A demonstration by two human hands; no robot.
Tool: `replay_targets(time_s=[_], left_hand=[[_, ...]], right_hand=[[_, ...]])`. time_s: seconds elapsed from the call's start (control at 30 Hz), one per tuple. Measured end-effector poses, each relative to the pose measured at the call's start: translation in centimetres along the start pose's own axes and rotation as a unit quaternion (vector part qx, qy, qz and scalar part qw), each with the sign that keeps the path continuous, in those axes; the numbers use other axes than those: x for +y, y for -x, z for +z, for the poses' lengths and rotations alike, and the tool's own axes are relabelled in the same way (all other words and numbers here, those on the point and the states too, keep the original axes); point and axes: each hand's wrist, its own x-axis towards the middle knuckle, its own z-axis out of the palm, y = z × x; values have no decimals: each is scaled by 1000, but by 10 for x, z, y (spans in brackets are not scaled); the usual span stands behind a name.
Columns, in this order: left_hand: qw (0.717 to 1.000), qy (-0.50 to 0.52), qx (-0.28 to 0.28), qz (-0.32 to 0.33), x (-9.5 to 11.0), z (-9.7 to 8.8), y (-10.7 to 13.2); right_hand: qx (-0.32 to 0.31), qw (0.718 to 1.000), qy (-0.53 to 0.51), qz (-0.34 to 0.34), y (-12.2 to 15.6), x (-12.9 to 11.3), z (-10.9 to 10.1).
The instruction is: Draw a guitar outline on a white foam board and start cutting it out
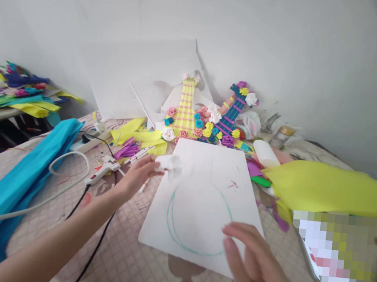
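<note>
My left hand (pixel 141 172) is closed on a piece of white crumpled paper (pixel 168 163) at the upper left edge of a white board (pixel 197 218). Motion blurs that paper, so its exact shape is unclear. On the board is a round outline in green line (pixel 170 229), with faint straight marks above it. Over the lower right part of the board hovers my right hand (pixel 256 269), its thumb and forefinger bent and slightly apart. Nothing shows between them.
Guitar-shaped crafts, one yellow (pixel 187 109) and one blue (pixel 233 112), lean at the back. A glue gun (pixel 102 171) with cords lies left, near blue crepe paper (pixel 21 195). Yellow crepe paper (pixel 331 189), a white roll (pixel 265 153) and a jar (pixel 282 136) are right.
</note>
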Motion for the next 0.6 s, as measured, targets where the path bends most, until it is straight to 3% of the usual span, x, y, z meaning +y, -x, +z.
replay_targets(time_s=[0.07, 0.13, 0.2, 0.27, 0.33, 0.4, 0.47, 0.53, 0.6], left_hand=[[992, 91, -70, -44, 9, 14, 30], [982, 108, -131, -87, 17, 27, 52], [970, 102, -189, -115, 23, 37, 65], [964, 89, -221, -115, 25, 45, 71], [973, 61, -206, -88, 25, 49, 73], [981, 28, -186, -52, 23, 53, 76], [982, -2, -188, -24, 19, 56, 84], [983, -30, -180, 1, 15, 60, 95], [988, -49, -146, 13, 11, 69, 106]], right_hand=[[-47, 996, 49, -62, -10, 5, 13], [-75, 984, 108, -121, -17, 8, 23], [-92, 978, 134, -127, -20, 9, 27], [-111, 986, 109, -68, -20, 10, 26], [-125, 990, 39, 56, -18, 10, 21], [-130, 969, -52, 202, -16, 12, 16], [-112, 938, -125, 303, -14, 14, 14], [-52, 928, -143, 340, -11, 15, 14], [41, 937, -110, 329, -6, 16, 16]])
